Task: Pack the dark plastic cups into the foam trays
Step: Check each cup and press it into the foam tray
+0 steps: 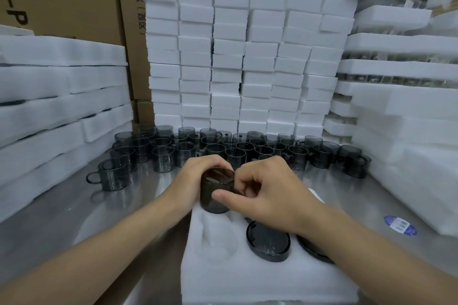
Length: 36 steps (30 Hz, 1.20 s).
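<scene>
A white foam tray (223, 280) with round pockets lies on the steel table in front of me. A dark plastic cup (212, 203) stands at the tray's far left pocket. My left hand (200, 176) curls round its far side and rim. My right hand (262, 193) pinches the cup's near right side, thumb on the wall. Two more dark cups (269, 240) sit bottom-up in the pockets to the right, the second (309, 247) partly hidden by my right forearm. An empty pocket (220, 235) is at the tray's near left.
Several loose dark cups (223, 148) with handles stand in rows across the table's back; one (109, 176) stands apart at the left. White foam blocks (238, 52) are stacked behind them. Foam trays (57, 106) pile up at left and right (406, 131). A blue sticker (400, 225) lies at the right.
</scene>
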Motion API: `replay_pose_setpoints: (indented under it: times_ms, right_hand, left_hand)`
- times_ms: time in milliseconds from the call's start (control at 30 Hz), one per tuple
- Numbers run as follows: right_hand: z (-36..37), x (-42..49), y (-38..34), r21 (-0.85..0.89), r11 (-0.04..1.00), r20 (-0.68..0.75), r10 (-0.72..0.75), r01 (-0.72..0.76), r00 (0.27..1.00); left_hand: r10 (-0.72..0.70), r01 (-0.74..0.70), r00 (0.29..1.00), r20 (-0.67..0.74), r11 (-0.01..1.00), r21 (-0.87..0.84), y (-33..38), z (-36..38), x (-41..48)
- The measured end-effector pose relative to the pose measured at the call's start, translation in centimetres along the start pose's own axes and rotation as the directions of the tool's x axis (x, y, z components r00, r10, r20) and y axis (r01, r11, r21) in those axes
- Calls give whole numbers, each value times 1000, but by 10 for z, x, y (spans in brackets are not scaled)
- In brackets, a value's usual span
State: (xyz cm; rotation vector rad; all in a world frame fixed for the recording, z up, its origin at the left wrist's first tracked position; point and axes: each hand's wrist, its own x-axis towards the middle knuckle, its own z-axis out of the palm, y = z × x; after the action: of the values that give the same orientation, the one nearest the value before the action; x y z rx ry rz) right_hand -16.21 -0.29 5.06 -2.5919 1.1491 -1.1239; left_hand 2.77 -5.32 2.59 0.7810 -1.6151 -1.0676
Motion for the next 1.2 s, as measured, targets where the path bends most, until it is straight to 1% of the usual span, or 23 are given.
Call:
replay_pose_setpoints:
  times_ms: [100, 167, 267, 367, 433, 467, 567, 667, 733, 767, 800, 867, 933, 967, 1033, 1100, 1167, 1200]
  right_hand:
    - [0, 0, 3, 51, 998, 27, 39, -40, 999]
    - [1, 1, 3, 65, 997, 21, 41, -42, 999]
    - [2, 2, 2, -6, 1000, -10, 16, -16, 1000]
    - [1, 3, -2, -83, 996, -27, -34, 32, 999]
    - [2, 2, -3, -121, 991, -4, -59, 58, 998]
    - [2, 2, -3, -128, 990, 18, -61, 63, 998]
    - [2, 3, -2, -103, 994, 86, -18, 26, 996]
    - [2, 3, -4, -93, 996, 126, 8, 4, 992]
    - [1, 3, -5, -104, 995, 116, 16, -4, 993]
    - [1, 3, -4, -104, 995, 110, 25, -13, 994]
    - [1, 4, -3, -109, 994, 114, 35, -23, 993]
    - [2, 3, -2, -140, 989, 147, 66, -45, 987]
    - [0, 4, 0, -132, 988, 164, 98, -76, 982]
    - [-3, 5, 2, -107, 989, 161, 116, -100, 980]
    - [-12, 8, 14, -69, 986, 104, 159, -152, 982]
    - [-27, 10, 40, -104, 973, -76, 199, -206, 977]
    - [-41, 4, 76, -214, 928, -267, 244, -304, 932]
    - [-46, -5, 96, -306, 875, -308, 281, -375, 909]
  left_hand:
    - [-51, 51, 998, 31, 998, 30, -3, -5, 2]
    - [-50, 50, 999, 6, 998, 46, -4, -6, 3]
    - [-27, 28, 999, -38, 999, 22, -3, -3, 5]
    - [-57, 50, 994, -89, 996, -73, -3, 1, 6]
    - [-67, 55, 992, -109, 992, -112, -3, 3, 5]
    - [-59, 49, 993, -102, 994, -95, -2, 3, 4]
    - [-23, 24, 998, -64, 1000, 16, -2, 0, 2]
    - [5, -3, 999, -39, 999, 37, 1, -4, 5]
    - [44, -45, 999, 19, 996, 83, 3, -2, 5]
    - [48, -56, 997, 66, 989, 133, 3, -1, 4]
    - [30, -54, 992, 124, 980, 193, 4, -1, 3]
    - [-64, -4, 970, 233, 961, 277, 1, -3, 2]
    - [-155, 70, 950, 269, 951, 302, 0, -6, 3]
    - [-174, 90, 948, 267, 950, 300, 1, -7, 2]
    - [-182, 102, 948, 262, 952, 290, 2, -8, 2]
    - [-185, 107, 950, 253, 950, 293, 2, -7, 1]
    - [-198, 126, 952, 234, 948, 291, 1, -6, 0]
    - [-203, 133, 951, 232, 949, 285, 0, -6, 0]
